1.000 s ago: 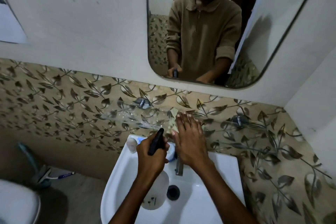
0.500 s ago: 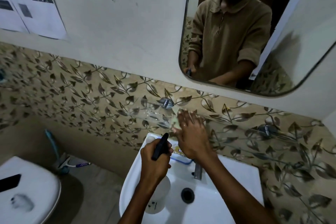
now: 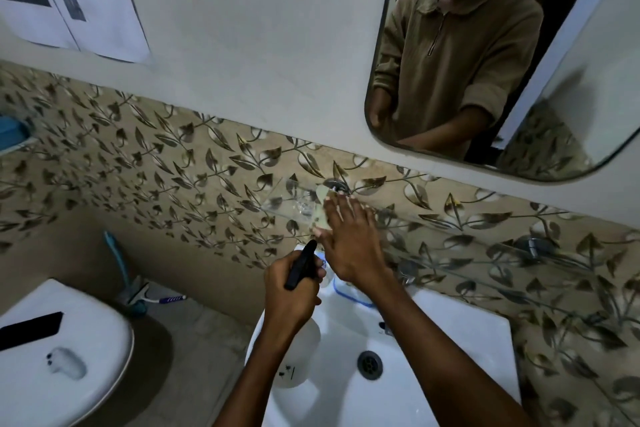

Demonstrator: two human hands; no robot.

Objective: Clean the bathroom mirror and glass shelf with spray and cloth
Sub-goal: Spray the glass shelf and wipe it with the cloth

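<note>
The fingers of the left hand [image 3: 291,295] are curled tight around the black trigger head of a white spray bottle [image 3: 296,350], which hangs over the white washbasin [image 3: 450,340]. Just beyond, the right hand [image 3: 349,239] lies flat with fingers spread, pressing a pale yellow-green cloth [image 3: 322,204] onto the glass shelf [image 3: 287,201] fixed to the leaf-patterned tiles [image 3: 156,156]; the cloth peeks out past the fingertips at the shelf's left part. Higher on the plain wall, to the right, hangs the rounded mirror [image 3: 571,97], reflecting the person in a tan pullover.
</note>
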